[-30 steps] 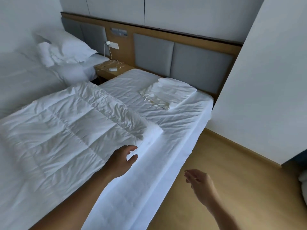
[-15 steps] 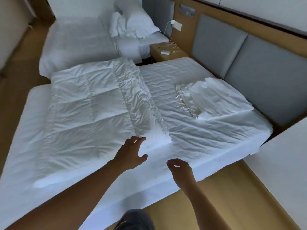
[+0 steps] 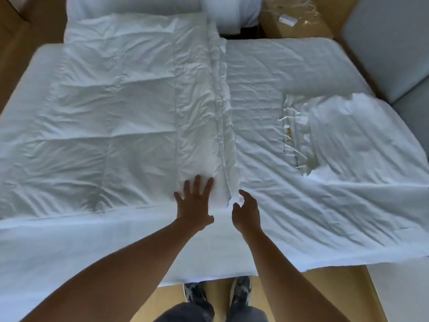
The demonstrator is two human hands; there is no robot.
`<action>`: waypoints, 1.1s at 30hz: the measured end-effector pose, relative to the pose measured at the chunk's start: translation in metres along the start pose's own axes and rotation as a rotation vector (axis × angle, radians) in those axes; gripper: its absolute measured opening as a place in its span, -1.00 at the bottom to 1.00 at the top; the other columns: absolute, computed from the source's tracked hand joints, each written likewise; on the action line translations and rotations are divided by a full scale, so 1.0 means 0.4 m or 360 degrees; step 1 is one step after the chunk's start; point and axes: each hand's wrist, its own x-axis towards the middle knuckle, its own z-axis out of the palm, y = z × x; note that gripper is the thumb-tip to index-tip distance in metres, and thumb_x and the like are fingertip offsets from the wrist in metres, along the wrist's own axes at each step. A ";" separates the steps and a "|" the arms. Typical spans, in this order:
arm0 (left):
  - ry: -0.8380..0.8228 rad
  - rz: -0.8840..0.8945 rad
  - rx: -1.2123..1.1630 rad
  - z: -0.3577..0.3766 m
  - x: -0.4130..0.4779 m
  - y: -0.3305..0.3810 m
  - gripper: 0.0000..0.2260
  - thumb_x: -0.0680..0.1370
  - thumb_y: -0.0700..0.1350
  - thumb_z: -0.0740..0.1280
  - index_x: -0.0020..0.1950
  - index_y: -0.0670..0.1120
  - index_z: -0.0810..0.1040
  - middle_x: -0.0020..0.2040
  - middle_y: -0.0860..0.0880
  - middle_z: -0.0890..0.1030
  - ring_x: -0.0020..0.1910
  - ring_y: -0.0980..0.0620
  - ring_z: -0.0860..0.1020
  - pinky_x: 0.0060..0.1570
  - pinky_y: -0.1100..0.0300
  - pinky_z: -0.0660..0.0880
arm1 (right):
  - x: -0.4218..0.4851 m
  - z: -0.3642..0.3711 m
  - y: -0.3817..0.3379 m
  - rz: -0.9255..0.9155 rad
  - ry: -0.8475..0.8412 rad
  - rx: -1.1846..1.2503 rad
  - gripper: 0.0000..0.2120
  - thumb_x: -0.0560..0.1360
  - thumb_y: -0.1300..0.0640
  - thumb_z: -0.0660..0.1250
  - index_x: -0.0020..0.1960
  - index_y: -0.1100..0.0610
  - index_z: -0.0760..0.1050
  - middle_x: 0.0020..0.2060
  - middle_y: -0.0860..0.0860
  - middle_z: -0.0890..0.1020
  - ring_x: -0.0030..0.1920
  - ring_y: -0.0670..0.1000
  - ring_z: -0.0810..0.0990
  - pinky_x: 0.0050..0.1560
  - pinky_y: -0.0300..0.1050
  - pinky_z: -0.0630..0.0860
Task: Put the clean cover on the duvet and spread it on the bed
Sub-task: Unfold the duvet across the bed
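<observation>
Your left hand (image 3: 193,203) lies flat and spread on the duvet (image 3: 120,117) corner on the bed (image 3: 255,247), right hand (image 3: 246,211) half-curled, gripping nothing; pinch that corner firmly before reaching for the folded cover (image 3: 343,138) near the headboard.

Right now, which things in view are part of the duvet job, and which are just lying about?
Part of the job:
- quilted duvet lying on the bed
- folded cover with ties near the headboard end
- left hand flat on the duvet's corner
- right hand at the duvet's edge, fingers curled

Lying about:
- bedside table with cable and charger
- second bed
</observation>
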 end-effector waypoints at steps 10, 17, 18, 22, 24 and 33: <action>0.0155 -0.0215 -0.0327 -0.004 0.120 0.024 -0.28 0.48 -0.16 0.39 0.59 0.08 0.18 0.32 -0.02 0.48 0.16 -0.11 0.55 0.05 -0.02 0.54 | 0.175 0.105 0.008 0.0057 -0.0057 0.0117 -0.83 0.44 0.00 0.40 -0.01 -0.03 0.47 -0.12 -0.12 0.64 0.00 0.05 0.67 -0.23 -0.21 0.44; 0.0548 -0.0560 -0.1398 -0.112 0.083 -0.093 -0.61 0.44 -0.33 0.26 0.16 0.04 0.57 -0.20 0.18 0.64 -0.22 0.18 0.61 -0.33 0.35 0.47 | 0.195 0.126 -0.151 0.0560 -0.1106 0.1605 -0.44 0.37 -0.20 0.52 0.31 -0.05 0.56 0.24 0.05 0.63 0.26 0.16 0.61 0.23 0.23 0.55; 0.0602 -0.0661 -0.1586 -0.124 0.074 -0.118 -0.66 0.46 -0.33 0.26 0.08 0.05 0.56 -0.23 0.21 0.63 -0.23 0.22 0.60 -0.38 0.42 0.43 | 0.199 0.131 -0.183 0.0548 -0.1183 0.1688 -0.43 0.33 -0.26 0.52 0.28 -0.09 0.60 0.25 0.05 0.64 0.28 0.17 0.60 0.24 0.28 0.53; 0.0750 -0.0802 -0.2140 -0.158 0.017 -0.223 -0.78 0.59 -0.23 0.31 0.08 0.09 0.58 -0.02 0.11 0.69 -0.07 0.17 0.62 -0.20 0.40 0.47 | 0.206 0.182 -0.343 0.0459 -0.1010 0.1566 -0.35 0.32 -0.39 0.48 0.33 -0.15 0.55 0.28 -0.02 0.61 0.30 0.13 0.57 0.12 0.20 0.59; 0.0747 -0.0744 -0.2355 -0.162 -0.023 -0.278 -0.73 0.62 -0.23 0.30 0.19 0.12 0.60 0.06 0.13 0.69 0.07 0.16 0.64 -0.01 0.28 0.54 | 0.201 0.233 -0.442 0.0337 -0.0886 0.1538 -0.23 0.28 -0.30 0.55 0.41 -0.04 0.48 0.28 0.04 0.62 0.27 0.11 0.60 0.25 0.13 0.55; 0.1076 -0.0809 -0.3146 -0.261 -0.169 -0.887 -0.63 0.37 0.19 0.48 0.09 0.03 0.68 -0.19 -0.08 0.63 -0.28 0.04 0.51 -0.30 0.15 0.44 | 0.094 0.739 -1.026 -0.0247 -0.0506 0.0988 -0.65 0.39 0.41 0.34 0.14 0.20 0.59 -0.06 0.18 0.67 -0.05 0.16 0.65 -0.12 -0.05 0.60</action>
